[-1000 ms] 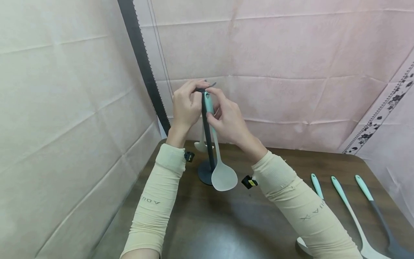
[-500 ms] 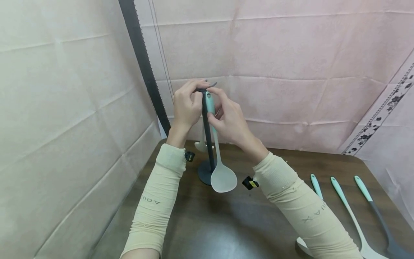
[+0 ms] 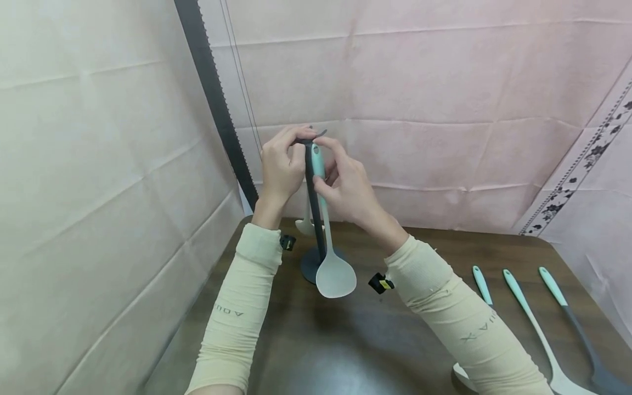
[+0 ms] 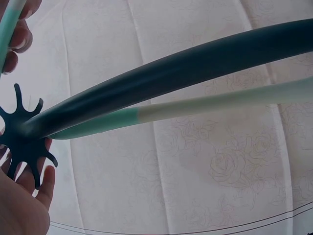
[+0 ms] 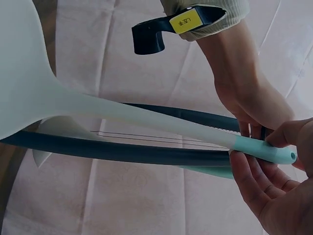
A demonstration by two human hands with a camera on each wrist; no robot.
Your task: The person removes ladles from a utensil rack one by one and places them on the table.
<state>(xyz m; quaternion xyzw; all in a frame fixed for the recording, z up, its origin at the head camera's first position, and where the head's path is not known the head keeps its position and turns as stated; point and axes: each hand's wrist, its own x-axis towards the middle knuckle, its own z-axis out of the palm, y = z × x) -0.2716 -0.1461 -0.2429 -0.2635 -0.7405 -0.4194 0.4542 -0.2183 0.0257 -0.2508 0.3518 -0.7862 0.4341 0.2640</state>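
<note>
My right hand (image 3: 348, 186) pinches the mint handle of a spatula (image 3: 337, 278) with a broad whitish head. It hangs head down, its holed handle end right beside the top of a dark utensil stand (image 3: 316, 219). My left hand (image 3: 283, 164) grips the stand's top, fingers curled over the ring of hooks (image 4: 24, 139), which shows fully in the left wrist view. Behind the pole hangs a whitish ladle (image 3: 305, 226); its mint upper handle (image 4: 102, 122) reaches the hooks. In the right wrist view the spatula handle (image 5: 264, 150) lies between my right thumb and fingers.
On the brown table (image 3: 395, 334) at the right lie several mint-handled utensils: one partly under my right sleeve (image 3: 483, 285), a pale one (image 3: 530, 310) and a grey-headed one (image 3: 580, 329). Cloth walls (image 3: 419, 82) stand behind and at the left.
The spatula's head has swung a little left and down, nearer the stand's pole and over its base. Both hands keep their holds.
</note>
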